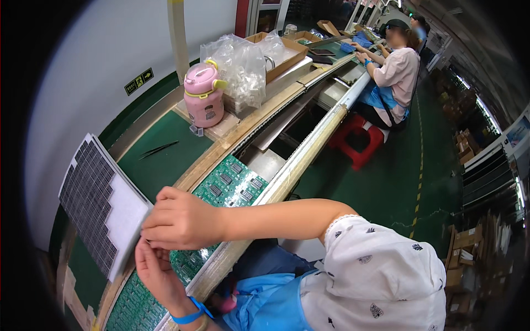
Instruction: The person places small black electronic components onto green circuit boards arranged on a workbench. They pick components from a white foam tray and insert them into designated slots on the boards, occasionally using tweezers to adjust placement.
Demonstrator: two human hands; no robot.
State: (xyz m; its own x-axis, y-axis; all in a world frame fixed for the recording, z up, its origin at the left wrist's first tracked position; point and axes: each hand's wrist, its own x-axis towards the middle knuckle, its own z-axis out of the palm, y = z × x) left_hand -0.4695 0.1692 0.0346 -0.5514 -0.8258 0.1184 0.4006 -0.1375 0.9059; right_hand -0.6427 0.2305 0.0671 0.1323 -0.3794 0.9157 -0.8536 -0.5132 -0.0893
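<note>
My right hand (185, 219) reaches across from the right, its fingertips pinched together. Below it my left hand (158, 271), with a blue wrist strap (189, 313), is closed in a pinch too. The fingertips of both meet at the near edge of a white slab (124, 207) with rows of small dark parts (88, 201) in a stepped pattern. Whatever the fingers hold is too small to make out. Under and beside the hands, green circuit boards (234, 179) with small dark displays lie in the conveyor track.
Black tweezers (158, 149) lie on the green bench mat. Beyond stand a pink jug (203, 96), a clear bag of white parts (240, 74) and a cardboard box (290, 52). Farther along the line a person sits working. A red stool (356, 142) stands on the floor.
</note>
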